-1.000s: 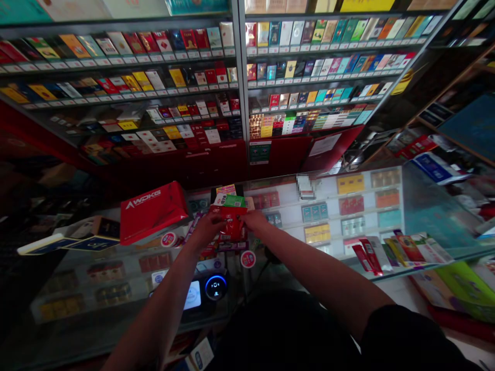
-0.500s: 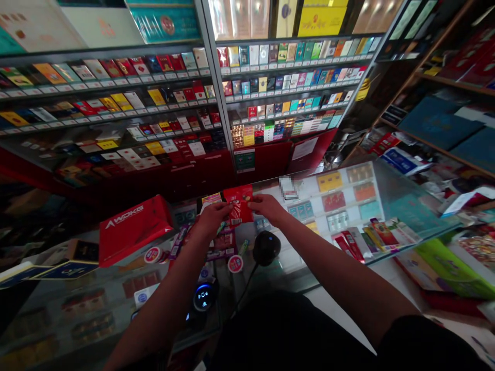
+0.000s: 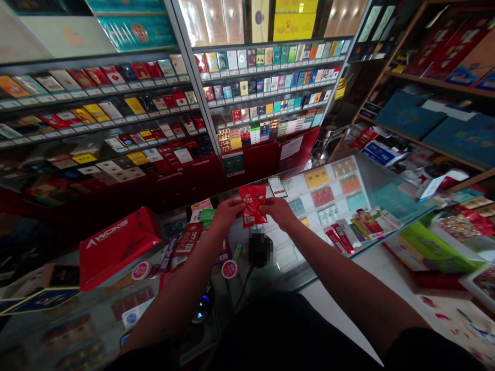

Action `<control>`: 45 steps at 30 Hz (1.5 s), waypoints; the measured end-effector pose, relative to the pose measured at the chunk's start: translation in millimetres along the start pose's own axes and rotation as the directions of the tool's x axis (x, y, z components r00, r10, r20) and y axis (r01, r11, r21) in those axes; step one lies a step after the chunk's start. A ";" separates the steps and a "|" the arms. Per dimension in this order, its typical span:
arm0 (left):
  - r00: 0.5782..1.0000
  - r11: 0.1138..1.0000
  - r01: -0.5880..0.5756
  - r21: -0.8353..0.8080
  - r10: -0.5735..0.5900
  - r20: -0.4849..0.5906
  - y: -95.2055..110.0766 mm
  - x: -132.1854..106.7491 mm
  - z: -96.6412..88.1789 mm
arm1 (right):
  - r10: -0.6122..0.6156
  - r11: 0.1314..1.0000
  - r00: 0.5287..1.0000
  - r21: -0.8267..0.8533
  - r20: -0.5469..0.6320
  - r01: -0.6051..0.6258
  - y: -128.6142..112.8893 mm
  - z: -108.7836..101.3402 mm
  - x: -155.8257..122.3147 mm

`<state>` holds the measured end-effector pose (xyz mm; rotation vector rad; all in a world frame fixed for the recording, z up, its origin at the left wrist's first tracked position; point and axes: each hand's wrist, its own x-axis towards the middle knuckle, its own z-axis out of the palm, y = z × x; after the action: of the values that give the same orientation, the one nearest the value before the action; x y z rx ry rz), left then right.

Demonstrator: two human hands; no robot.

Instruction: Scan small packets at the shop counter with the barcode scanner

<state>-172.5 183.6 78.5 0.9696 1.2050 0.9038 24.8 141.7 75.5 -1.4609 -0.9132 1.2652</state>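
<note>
The red foil packet is held upright above the glass display counter, pinched at its 2 side edges by the left hand and the right hand; both hands are closed on it. This pinch leaves the packet's front face exposed to the head camera, though its small print cannot be read. Left of the packet lies a red rectangular box lettered "WDKG". A blurred black object sits below the packet.
</note>
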 end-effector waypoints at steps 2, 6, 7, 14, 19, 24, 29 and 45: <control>1.000 1.000 0.002 0.016 -0.002 0.020 -3.0 2.6 4.2 | 0.012 0.999 1.000 0.036 -0.026 -0.011 4.4 -6.0 -0.8; 0.994 0.997 0.024 0.072 -0.031 0.100 -8.6 6.2 10.4 | 0.019 0.997 0.996 0.080 -0.084 -0.013 15.8 -16.4 0.9; 0.993 0.996 0.027 0.082 -0.037 0.112 -10.0 7.5 11.8 | 0.018 0.997 0.995 0.077 -0.099 -0.011 18.6 -18.7 1.6; 0.985 0.997 0.031 0.065 -0.041 0.167 -19.0 24.0 23.9 | 0.017 0.992 0.990 0.123 -0.143 0.001 30.5 -32.7 3.2; 0.981 0.997 0.046 0.054 -0.056 0.188 -21.6 35.0 34.7 | 0.027 0.993 0.982 0.117 -0.186 -0.006 35.9 -41.6 3.2; 0.974 0.992 0.063 0.107 -0.085 0.212 -23.9 44.9 46.0 | 0.027 0.997 0.965 0.071 -0.261 -0.009 40.2 -48.9 4.1; 0.961 0.995 0.073 0.066 -0.088 0.264 -25.5 50.0 58.4 | 0.109 0.978 0.954 0.201 -0.278 -0.053 41.1 -54.3 3.6; 0.945 0.985 -0.003 0.175 -0.055 0.323 -41.5 56.1 65.8 | 0.185 0.954 0.934 0.286 -0.307 -0.095 62.3 -66.1 2.2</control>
<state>-97.7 214.8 27.3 1.1892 1.0192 0.5932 86.9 115.4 14.8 -1.4822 -0.4019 1.1476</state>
